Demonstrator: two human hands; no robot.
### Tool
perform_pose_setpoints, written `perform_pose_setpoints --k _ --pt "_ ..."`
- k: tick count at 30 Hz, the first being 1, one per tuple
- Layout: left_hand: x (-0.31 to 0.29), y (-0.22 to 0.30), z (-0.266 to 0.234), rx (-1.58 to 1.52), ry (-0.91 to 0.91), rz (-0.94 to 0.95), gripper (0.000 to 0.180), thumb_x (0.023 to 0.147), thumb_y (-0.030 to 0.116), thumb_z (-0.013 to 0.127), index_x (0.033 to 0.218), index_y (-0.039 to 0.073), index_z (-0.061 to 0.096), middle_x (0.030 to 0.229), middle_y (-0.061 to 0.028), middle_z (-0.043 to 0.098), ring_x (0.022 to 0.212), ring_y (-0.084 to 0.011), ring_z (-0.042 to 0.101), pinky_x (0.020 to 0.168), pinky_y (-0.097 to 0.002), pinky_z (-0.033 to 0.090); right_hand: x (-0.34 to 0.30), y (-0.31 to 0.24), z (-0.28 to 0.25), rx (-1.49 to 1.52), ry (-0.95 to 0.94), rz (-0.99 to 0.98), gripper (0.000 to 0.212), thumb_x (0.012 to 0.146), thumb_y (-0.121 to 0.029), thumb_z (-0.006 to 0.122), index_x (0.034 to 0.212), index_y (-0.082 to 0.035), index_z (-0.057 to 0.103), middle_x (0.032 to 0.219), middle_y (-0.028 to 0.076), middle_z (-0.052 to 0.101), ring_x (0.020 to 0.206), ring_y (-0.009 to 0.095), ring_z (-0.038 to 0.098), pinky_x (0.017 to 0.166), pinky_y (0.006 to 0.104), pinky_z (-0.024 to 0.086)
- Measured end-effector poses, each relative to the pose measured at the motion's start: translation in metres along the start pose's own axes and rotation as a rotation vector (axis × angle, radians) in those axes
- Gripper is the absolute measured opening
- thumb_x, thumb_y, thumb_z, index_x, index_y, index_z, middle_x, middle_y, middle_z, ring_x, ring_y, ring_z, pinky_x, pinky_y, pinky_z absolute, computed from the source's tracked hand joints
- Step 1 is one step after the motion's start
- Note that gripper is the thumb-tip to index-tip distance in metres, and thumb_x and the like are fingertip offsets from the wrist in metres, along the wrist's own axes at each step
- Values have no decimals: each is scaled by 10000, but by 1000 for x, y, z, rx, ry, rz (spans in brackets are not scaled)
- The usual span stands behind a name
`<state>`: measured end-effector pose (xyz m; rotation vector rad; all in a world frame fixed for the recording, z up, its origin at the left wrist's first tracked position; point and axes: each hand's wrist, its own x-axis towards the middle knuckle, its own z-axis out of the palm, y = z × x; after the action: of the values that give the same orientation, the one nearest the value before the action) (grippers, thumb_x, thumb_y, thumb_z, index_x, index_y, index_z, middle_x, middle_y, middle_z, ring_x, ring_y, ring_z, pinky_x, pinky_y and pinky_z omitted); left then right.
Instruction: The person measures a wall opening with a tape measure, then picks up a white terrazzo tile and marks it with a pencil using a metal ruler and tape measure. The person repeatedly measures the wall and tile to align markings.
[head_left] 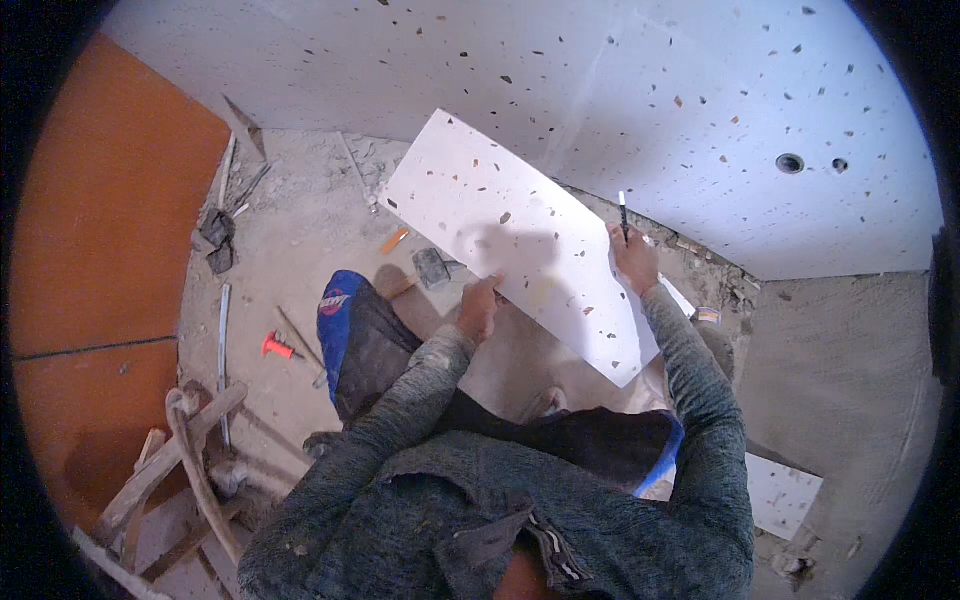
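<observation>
- Head view, centre of the frame: I see a white speckled tile (520, 240) held tilted above the floor, its long side running from upper left to lower right.
- Left hand (478, 310), just below centre: closed on the tile's lower edge, fingers curled over it.
- Right hand (634, 258), right of centre: grasping a thin dark marker (622, 212) that points upward; the hand rests on the tile's right edge.
- Upper half of the frame: a wall (700, 90) faced with the same white speckled material, with two round holes (790, 163) at upper right.
- Left of the frame: an orange panel (100, 220) stands against the dusty concrete floor (290, 250).
- Floor, left of centre: a hammer (430, 268) lies just beside the tile's lower edge, an orange pencil-like piece (394, 240) near it, and a red-handled tool (276, 347) further left.
- Lower left corner: loose wooden pieces (185, 450) piled together.
- Lower right: part of another white tile (785, 495) shows behind my right sleeve.
</observation>
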<state>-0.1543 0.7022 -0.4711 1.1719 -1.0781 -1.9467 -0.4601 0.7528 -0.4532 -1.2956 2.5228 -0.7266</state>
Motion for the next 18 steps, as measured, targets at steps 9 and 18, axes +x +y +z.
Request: perform_pose_setpoints --k 9,18 --pt "114 -130 -59 -55 156 -38 293 937 239 580 1146 34 581 982 -80 656 850 -202 641 767 -327 533 48 45 157 -19 -147 64 573 952 -577 363 1167 -116 626 952 250 679 968 434 636 855 503 481" --pt "128 -137 -73 7 162 -209 306 987 168 498 1272 58 482 1133 -89 625 944 -219 640 804 -362 552 73 72 235 19 -267 68 640 950 -591 355 1235 -62 574 994 275 663 969 466 621 864 529 470"
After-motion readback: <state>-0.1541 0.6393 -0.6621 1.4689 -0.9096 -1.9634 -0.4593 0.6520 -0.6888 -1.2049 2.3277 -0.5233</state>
